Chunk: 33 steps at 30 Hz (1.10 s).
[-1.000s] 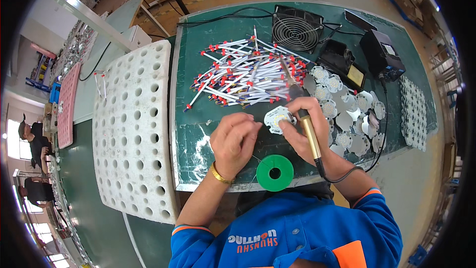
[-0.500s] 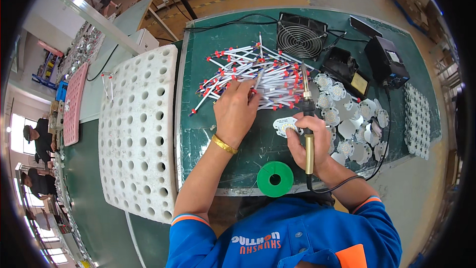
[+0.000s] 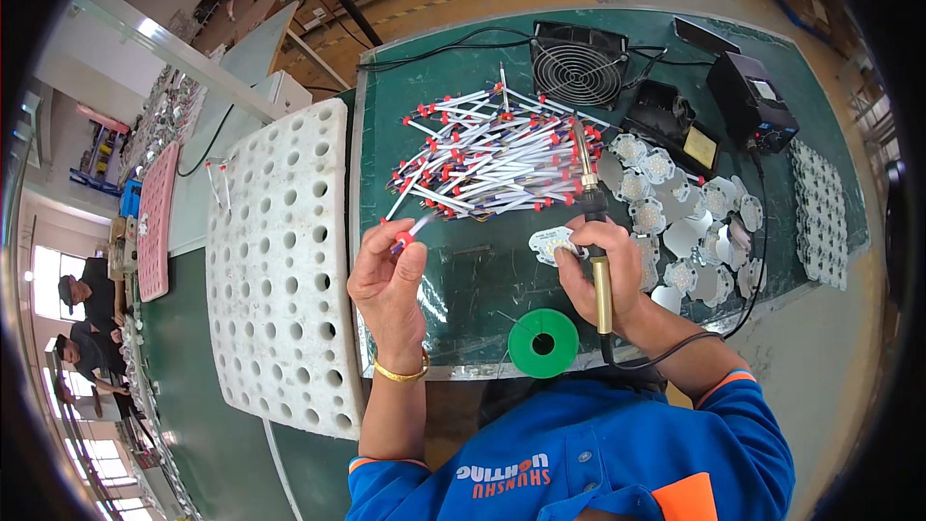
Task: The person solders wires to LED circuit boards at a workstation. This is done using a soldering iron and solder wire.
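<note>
Pinching | left hand [image 3: 386, 280]: tube [image 3: 421, 224], slanting rightward | right hand [image 3: 625, 270]: board [image 3: 550, 244], soldering iron [image 3: 593, 205] pointing away

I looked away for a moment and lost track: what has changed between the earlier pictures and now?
The left hand, earlier beside the LED board, reached forward to the pile of red-and-white leads, then came back left and toward the body, now pinching one lead. The right hand still holds that board and the soldering iron; the green solder spool stays put.
</note>
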Tool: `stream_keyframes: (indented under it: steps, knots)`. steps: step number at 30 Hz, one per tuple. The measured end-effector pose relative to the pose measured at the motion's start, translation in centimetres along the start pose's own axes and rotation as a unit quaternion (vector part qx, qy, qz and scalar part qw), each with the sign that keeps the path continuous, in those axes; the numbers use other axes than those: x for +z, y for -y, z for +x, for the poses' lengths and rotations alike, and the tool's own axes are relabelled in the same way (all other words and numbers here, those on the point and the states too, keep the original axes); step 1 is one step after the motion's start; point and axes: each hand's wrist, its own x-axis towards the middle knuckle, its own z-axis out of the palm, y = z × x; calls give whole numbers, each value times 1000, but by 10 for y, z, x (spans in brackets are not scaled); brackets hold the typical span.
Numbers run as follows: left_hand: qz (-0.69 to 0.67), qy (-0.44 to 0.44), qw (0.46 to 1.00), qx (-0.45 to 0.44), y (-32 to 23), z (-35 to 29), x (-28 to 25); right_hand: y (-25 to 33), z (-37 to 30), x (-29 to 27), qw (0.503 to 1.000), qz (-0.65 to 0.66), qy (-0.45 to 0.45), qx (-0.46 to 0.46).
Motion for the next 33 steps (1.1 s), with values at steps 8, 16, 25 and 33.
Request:
stream_keyframes:
  steps: [8, 16, 25, 33]
  knots:
    - [110, 221, 957, -155, 3, -8, 24, 3, -2, 0, 999, -11, -18, 48]
    - [-17, 299, 925, -232, 35, -20, 35, -3, -3, 0, 991, 9, -48, 122]
    - [-58, 285, 924, -247, 35, -23, 36, 2, 3, -4, 993, -9, -8, 115]
    - [227, 306, 917, -122, 27, -25, 37, -3, -3, 0, 997, 34, 46, 46]
